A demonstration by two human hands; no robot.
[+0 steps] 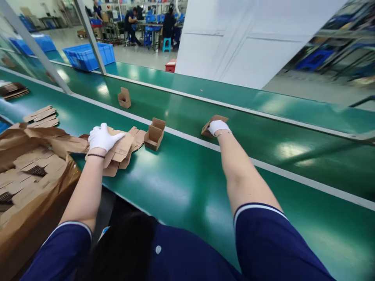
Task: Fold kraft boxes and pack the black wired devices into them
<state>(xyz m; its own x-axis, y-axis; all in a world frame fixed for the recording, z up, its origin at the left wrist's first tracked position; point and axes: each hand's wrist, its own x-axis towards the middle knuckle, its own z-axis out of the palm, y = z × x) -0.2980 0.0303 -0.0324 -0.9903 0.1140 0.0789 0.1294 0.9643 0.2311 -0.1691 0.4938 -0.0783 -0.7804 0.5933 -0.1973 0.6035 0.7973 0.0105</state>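
My left hand (102, 138), in a white glove, rests on a loose pile of flat cardboard boxes (124, 146) at the near side of the green surface. Its thumb is stretched out over the top piece and its fingers are apart. Further right, my gloved right hand (218, 127) grips a small brown cardboard box (207, 130) beyond the white strip. The hand hides much of that box; one flap sticks up. Between my hands stands another folded box (154, 134), its top open and lid raised. A similar box (124, 98) sits farther back on the left.
A large brown paper-lined container (67, 183) full of flat boxes stands at my left. More flat pieces (42, 117) lie beyond it. A metal post (90, 37), a blue crate (88, 56) and a white panel (222, 39) are at the back, with people working behind.
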